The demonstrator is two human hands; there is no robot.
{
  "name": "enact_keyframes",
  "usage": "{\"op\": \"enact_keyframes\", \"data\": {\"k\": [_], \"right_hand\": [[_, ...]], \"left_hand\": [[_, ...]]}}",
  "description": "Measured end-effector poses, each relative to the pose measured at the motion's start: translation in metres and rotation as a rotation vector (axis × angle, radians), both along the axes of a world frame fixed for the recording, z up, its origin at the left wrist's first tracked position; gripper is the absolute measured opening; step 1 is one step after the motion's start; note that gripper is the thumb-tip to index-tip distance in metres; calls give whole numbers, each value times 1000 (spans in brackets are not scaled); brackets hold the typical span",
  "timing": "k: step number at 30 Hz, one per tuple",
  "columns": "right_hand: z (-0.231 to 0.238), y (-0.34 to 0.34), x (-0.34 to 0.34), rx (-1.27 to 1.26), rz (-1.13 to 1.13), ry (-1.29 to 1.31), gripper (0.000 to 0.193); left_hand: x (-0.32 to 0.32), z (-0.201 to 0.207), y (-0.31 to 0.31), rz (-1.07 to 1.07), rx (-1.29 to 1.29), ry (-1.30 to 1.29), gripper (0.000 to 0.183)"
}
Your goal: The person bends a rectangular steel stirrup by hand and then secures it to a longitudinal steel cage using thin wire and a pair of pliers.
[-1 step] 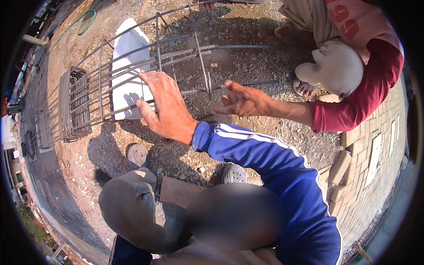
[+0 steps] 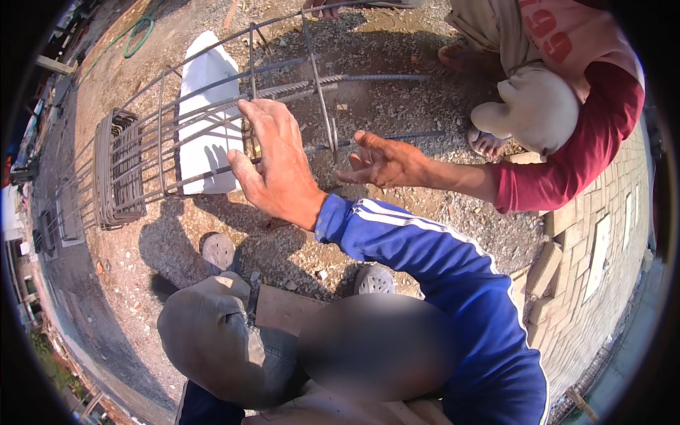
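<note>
My right hand, at the end of a blue sleeve with white stripes, is held over the near side of a rebar cage. Its thumb and fingers are apart, and nothing shows between them. Long ribbed bars run through the cage, with square stirrups around them; several stirrups are bunched at its left part. Just right of my hand, a co-worker's hand hangs with fingers spread, beside an upright stirrup. My left hand is out of sight; only a dark blue sleeve shows low on the left.
A white sheet-like piece lies beneath the cage on gravelly ground. The co-worker, in a maroon sleeve, crouches at the right near stacked paving blocks. Another hand is at the top edge. A green hose lies far left.
My right hand has shifted slightly to the right over the bars, its fingers still apart. The co-worker's hand has moved slightly left.
</note>
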State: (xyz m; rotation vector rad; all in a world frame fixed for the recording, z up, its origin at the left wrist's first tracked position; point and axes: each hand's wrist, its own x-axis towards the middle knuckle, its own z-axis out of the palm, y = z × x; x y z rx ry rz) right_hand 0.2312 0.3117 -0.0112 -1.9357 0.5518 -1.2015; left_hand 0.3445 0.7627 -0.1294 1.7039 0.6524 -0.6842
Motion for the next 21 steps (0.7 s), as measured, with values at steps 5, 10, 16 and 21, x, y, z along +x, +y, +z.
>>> {"op": "enact_keyframes", "data": {"k": [5,10,16,21], "right_hand": [[-4,-31,-18,44,-245,52,64],[5,-54,-38,144,-329,175,68],[27,-104,-82,604,-198,172,74],[44,-124,-118,992,-76,29,86]], "left_hand": [[-1,-5,2,-20,-4,-1,30],[3,-4,-6,-45,-13,-16,30],[4,-6,-12,-82,-30,-15,30],[1,-14,-20,-102,-39,-2,31]]}}
